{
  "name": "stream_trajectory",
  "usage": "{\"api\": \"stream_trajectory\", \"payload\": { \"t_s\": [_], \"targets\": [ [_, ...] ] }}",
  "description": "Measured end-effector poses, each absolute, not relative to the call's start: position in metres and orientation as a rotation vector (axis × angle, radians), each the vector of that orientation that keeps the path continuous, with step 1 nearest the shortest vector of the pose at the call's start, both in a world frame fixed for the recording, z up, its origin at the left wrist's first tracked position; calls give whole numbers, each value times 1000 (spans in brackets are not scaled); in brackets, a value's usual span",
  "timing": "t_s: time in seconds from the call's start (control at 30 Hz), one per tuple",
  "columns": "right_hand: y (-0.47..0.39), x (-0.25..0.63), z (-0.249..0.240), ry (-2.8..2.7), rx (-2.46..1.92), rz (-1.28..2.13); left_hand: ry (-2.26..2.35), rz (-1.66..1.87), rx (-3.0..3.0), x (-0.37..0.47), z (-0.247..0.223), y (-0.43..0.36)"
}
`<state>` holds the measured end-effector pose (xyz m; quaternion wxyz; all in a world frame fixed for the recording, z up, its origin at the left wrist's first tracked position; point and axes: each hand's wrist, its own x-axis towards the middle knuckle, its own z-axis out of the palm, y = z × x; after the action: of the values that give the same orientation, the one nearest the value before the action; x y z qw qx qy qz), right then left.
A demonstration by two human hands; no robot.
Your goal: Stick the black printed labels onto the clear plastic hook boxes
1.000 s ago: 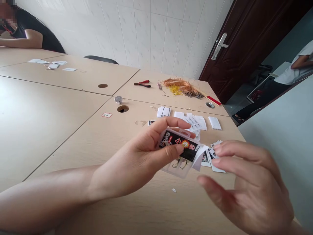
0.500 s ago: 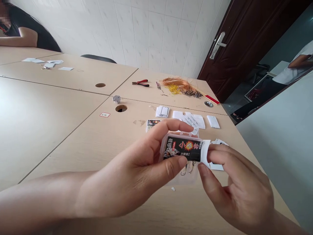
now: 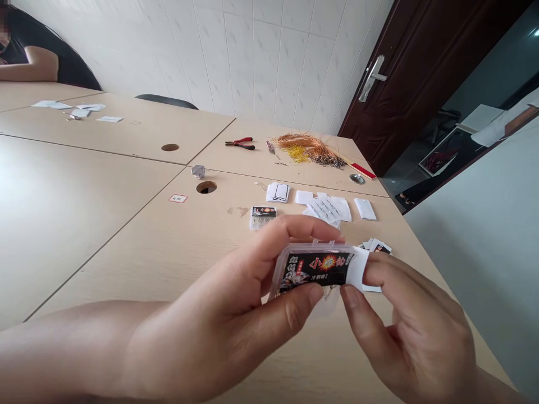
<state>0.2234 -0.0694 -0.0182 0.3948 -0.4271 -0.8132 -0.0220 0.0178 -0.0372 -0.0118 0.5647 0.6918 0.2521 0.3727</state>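
Observation:
A clear plastic box (image 3: 330, 303) is gripped by my left hand (image 3: 236, 303), its thumb across the front and its fingers along the top edge. On the box's face lies a black label (image 3: 332, 274) with red and white print. White backing paper (image 3: 357, 266) sticks out from the label's right end. My right hand (image 3: 416, 320) pinches that paper between thumb and fingers. Beyond my left hand, a similar labelled box (image 3: 264, 212) rests on the table.
Paper stacks (image 3: 278, 192) and loose labels (image 3: 381, 247) lie on the table (image 3: 126, 224). Farther back are red-handled pliers (image 3: 240, 143) and a copper-coloured wire bundle (image 3: 298, 141). A person (image 3: 42, 56) sits at the far left; another person's arm (image 3: 520, 120) shows beyond the doorway.
The held box has tilted, with its label lower and seen more obliquely. The labelled box behind my left hand shows more fully. The view has shifted slightly.

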Motion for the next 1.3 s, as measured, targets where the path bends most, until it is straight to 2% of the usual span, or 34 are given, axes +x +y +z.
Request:
{"api": "stream_trajectory", "payload": {
  "t_s": [0.97,1.3],
  "targets": [
    [-76,230,-8,-2099,-1028,173,488,707,1096,10,-12,-28],
    [-74,229,-10,-2048,-965,349,415,690,924,13,-8,-26]
  ]
}}
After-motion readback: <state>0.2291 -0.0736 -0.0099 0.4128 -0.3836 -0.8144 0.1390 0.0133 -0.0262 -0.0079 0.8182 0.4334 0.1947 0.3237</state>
